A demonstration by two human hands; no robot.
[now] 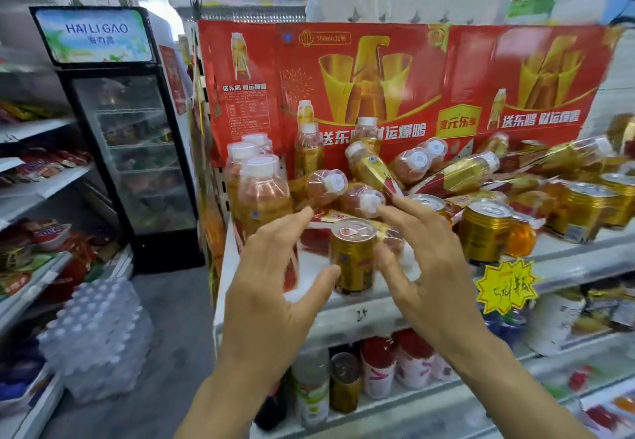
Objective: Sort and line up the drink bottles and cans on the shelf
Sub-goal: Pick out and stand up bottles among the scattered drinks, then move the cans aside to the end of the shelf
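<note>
Head view, gold can (pixel 352 255) between open hands

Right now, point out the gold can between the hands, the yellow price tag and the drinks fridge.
gold can (pixel 352 255): head view, middle of its side wall.
yellow price tag (pixel 507 286): head view, centre of the starburst.
drinks fridge (pixel 134 150): head view, glass door.

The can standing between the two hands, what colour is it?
Gold, with a red band low on its side and a silver top; the can shows best in the head view.

Gold can (pixel 352 255) upright at shelf (pixel 360 308) front; bottles (pixel 374 170) jumbled behind.
</note>
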